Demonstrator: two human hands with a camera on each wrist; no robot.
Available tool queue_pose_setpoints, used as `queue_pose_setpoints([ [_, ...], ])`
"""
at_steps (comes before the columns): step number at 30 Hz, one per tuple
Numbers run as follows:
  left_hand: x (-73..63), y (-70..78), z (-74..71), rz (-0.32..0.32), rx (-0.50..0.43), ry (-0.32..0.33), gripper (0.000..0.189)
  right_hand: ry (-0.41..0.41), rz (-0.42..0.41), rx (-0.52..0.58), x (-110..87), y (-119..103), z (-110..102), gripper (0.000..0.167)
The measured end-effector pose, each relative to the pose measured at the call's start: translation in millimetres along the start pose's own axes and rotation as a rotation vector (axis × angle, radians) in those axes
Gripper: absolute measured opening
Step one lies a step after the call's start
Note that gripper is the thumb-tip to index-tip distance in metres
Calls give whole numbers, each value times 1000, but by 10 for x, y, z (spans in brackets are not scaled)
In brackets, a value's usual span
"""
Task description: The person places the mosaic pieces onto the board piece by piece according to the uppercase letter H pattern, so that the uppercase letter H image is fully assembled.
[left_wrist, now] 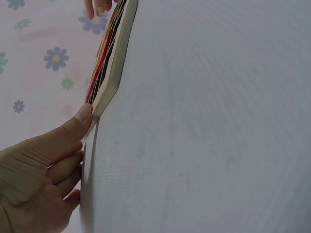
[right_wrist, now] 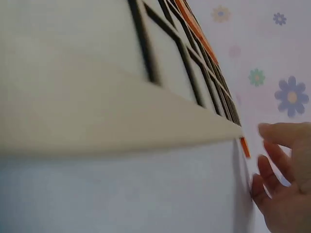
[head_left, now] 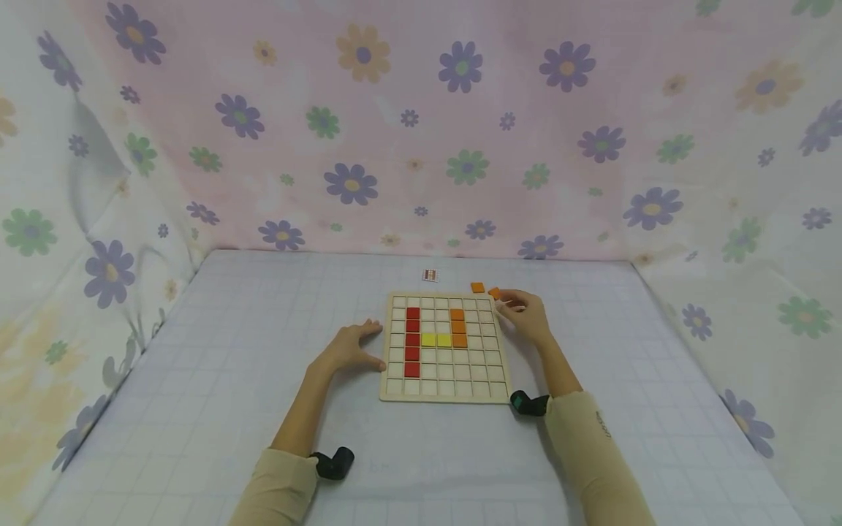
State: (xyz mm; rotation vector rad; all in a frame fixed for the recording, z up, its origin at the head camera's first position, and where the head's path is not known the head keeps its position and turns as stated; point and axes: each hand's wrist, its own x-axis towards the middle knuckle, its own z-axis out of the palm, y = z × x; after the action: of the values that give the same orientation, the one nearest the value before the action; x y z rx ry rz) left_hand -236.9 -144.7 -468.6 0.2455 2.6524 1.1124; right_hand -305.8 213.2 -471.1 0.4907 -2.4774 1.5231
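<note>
Left hand [head_left: 345, 349] relaxed, thumb against gridded board [head_left: 463, 371]. Right hand [head_left: 528, 313] loosely bent, not gripping, fingertips at an orange tile [head_left: 495, 293] by the board's far right corner. Card [head_left: 430, 275] beyond, on tabletop [head_left: 276, 314].

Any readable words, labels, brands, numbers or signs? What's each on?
No legible text.
Right sleeve: small dark mark, possibly lettering, too small and blurred to read.
Small card beyond the grid board: printed marks, too small to read.
</note>
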Motion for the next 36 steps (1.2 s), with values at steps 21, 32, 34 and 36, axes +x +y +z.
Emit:
queue_pose_setpoints([
  [21,-15,2,-11,35,7,7,80,-202,87,-228,389,371,-105,46],
  [32,-33,3,-16,38,-2,5,80,-291,102,-370,365,319,-68,42],
  [34,-36,8,-16,40,0,6,80,-321,93,-404,361,299,-70,43],
  [36,-37,9,-14,37,-5,5,80,-332,93,-420,357,282,-72,42],
])
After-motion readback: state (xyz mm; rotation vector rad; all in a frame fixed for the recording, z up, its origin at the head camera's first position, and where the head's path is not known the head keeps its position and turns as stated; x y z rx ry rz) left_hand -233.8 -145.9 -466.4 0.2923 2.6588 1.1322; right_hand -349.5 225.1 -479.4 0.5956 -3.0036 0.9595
